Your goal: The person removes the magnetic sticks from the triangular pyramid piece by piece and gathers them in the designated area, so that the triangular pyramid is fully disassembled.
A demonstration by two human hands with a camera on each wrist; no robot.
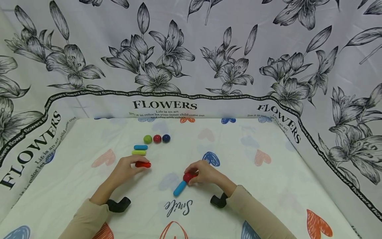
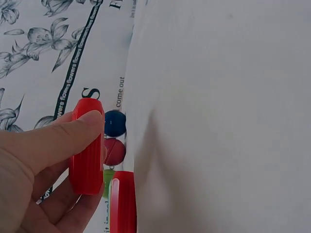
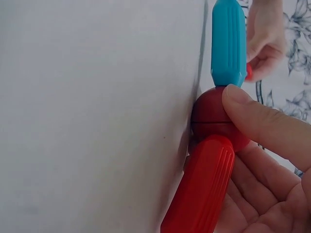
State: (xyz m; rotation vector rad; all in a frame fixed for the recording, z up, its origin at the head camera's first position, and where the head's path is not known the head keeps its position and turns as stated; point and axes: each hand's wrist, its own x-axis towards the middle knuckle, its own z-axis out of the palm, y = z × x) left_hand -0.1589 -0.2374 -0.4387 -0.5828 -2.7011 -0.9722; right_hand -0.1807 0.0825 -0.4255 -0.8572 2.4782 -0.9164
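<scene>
My left hand (image 1: 125,169) pinches a ribbed red stick (image 2: 87,145) between thumb and fingers. Close by, a second red stick (image 2: 123,204) lies on the cloth in the left wrist view. To the right, my right hand (image 1: 206,172) grips a red ball (image 3: 216,119) with thumb and fingers. A blue stick (image 3: 228,43) and another red stick (image 3: 199,187) meet this ball at different sides. In the head view the fingers hide most of that red stick, while the blue stick (image 1: 179,188) points toward the front.
Beyond the left hand lie a blue stick (image 1: 140,147) and a yellow-green stick (image 1: 139,152). Behind them a green ball (image 1: 147,139), a red ball (image 1: 157,138) and a dark blue ball (image 1: 166,138) form a row. A printed white cloth (image 1: 232,205) covers the table.
</scene>
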